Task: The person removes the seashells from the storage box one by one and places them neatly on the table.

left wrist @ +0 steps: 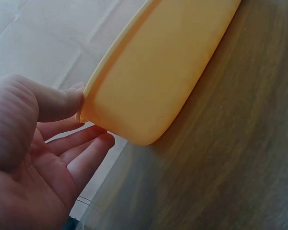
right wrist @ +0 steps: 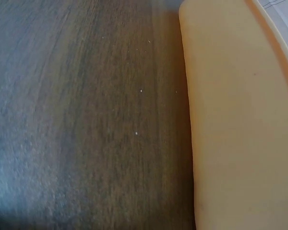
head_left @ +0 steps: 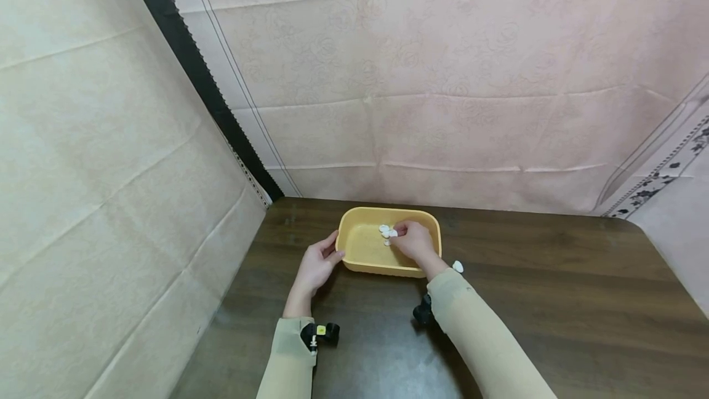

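Observation:
A yellow plastic basin point(head_left: 354, 257) with rounded corners rests on the brown table, and its outer wall point(left wrist: 149, 72) fills much of the left wrist view. My left hand point(head_left: 317, 268) pinches the rim at the basin's left end, thumb on the rim and fingers against the outside. Inside the basin, several small flat white pieces point(head_left: 384, 228) lie near the middle. My right hand point(head_left: 414, 242) reaches in over the front right rim, its fingertips pinching one white piece point(head_left: 393, 233). The right wrist view shows the basin's side point(right wrist: 240, 115) but not the hand.
Another white piece point(head_left: 457, 266) lies on the table just right of my right wrist. The dark wood table point(head_left: 554, 276) runs back to a pale cloth wall point(head_left: 443, 109), with another cloth wall point(head_left: 138, 202) on the left. Tiny white specks point(right wrist: 141, 91) dot the wood beside the basin.

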`<state>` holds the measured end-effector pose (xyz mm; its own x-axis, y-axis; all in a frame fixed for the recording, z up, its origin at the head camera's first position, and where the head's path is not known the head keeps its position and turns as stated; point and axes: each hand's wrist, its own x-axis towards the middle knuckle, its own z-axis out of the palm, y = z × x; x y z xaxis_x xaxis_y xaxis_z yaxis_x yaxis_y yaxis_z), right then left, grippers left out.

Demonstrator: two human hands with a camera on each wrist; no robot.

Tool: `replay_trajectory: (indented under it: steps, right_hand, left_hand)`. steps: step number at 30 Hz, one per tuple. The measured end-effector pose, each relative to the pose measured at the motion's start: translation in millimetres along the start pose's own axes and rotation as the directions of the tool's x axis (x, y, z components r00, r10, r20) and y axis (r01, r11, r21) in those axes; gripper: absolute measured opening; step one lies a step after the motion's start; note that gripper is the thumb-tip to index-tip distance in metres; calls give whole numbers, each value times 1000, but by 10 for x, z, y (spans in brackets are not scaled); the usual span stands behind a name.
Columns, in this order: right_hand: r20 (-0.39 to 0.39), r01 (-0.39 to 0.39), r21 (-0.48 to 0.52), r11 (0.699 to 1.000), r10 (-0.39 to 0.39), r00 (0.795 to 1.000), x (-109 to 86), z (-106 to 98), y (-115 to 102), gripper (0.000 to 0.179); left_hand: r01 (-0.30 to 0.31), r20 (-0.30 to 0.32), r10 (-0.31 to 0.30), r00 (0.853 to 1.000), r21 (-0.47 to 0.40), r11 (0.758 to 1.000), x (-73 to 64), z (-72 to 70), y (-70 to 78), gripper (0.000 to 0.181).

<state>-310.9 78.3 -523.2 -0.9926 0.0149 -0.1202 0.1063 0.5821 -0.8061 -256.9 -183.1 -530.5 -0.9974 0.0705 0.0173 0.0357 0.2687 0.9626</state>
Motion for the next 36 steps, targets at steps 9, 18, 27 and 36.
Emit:
replay_trajectory:
  steps: [9, 18, 27, 36]
  right_hand:
    - [0, 33, 11, 999, -33, 999, -26, -65, -43, 35]
    - [-36, 45, 36, 998, -43, 998, -66, -164, -118, 34]
    - [-54, 85, 103, 991, -79, 995, -135, -192, -103, 33]
    - [-93, 187, 174, 967, -173, 981, -195, -234, -37, 31]
  left_hand:
    - [-1, 5, 1, 1000, 13, 1000, 4, 6, 17, 56]
    - [4, 0, -4, 1000, 27, 1000, 4, 3, 31, 57]
    - [-10, 7, 10, 1000, 24, 1000, -1, 7, 27, 57]
    - [2, 3, -2, 1000, 26, 1000, -10, 1, 23, 57]
